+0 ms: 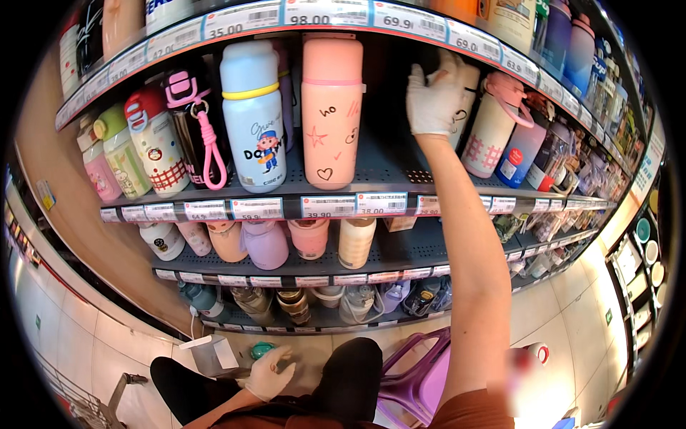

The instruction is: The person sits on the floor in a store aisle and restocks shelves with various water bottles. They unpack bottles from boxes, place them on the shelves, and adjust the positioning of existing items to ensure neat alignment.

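My right hand (435, 104), in a white glove, reaches into the upper middle shelf (375, 161). It overlaps a cream bottle (464, 118) with black line drawings; its blurred fingertips hide whether they grip the bottle. To the hand's left, past a dark gap, a tall pink bottle (329, 123) with doodles stands upright. A light blue bottle (253, 139) with a yellow band and a cartoon figure is farther left. On the right is a cream bottle with a pink lid and handle (493, 126). My left hand (272, 372), also gloved, hovers between my knees, fingers apart and holding nothing.
Lower shelves carry cups such as a lilac one (264, 244) and a cream striped one (357, 244). Price tags (380, 204) line the shelf edges. A purple plastic stool (418, 370) stands by my right knee, a wire cart (80, 402) at lower left. A clear container (214, 354) sits before me.
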A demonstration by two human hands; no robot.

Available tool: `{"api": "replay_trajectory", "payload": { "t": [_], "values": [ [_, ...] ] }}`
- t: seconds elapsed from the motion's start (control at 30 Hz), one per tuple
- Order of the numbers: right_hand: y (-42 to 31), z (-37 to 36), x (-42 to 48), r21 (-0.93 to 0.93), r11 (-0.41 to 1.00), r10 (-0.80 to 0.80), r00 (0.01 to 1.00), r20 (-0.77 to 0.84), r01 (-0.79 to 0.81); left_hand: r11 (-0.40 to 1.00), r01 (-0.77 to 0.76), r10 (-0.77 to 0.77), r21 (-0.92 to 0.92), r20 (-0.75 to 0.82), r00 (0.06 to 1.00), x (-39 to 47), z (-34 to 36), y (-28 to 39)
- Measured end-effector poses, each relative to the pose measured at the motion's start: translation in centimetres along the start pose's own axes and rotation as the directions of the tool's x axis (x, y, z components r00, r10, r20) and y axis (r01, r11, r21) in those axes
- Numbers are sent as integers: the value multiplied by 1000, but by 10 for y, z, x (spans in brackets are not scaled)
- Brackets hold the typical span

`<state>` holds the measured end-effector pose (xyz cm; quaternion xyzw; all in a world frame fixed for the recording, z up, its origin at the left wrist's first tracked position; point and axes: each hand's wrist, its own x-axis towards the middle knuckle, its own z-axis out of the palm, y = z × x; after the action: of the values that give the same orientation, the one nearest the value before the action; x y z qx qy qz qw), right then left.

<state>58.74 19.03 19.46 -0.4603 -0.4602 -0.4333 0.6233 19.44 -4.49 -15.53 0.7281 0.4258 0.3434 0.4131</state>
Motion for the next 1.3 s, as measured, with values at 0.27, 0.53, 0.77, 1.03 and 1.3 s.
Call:
{"api": "replay_trajectory", "payload": {
  "t": [0.27, 0.53, 0.77, 1.03, 1.3],
  "values": [
    [20, -1, -25, -234, 926, 313, 949, 35, -296, 995, -70, 73, 74, -38, 997, 18, 1, 18],
    [45, 9, -18, -417, 686, 679, 730, 74, -596, 996, -63, 64, 59, -21, 998, 7, 1, 17],
    [59, 17, -6, -501, 561, 763, 646, 5, -659, 999, -38, 38, -16, -35, 999, 3, 0, 6],
    [39, 18, -11, -281, 684, 722, 682, 121, -674, 1000, 16, -17, 8, 17, 1000, -1, 3, 13],
    [28, -11, -9, 484, -106, 477, 383, 791, -869, 996, -51, 47, 71, 51, 998, -3, 8, 12]
  ]
}}
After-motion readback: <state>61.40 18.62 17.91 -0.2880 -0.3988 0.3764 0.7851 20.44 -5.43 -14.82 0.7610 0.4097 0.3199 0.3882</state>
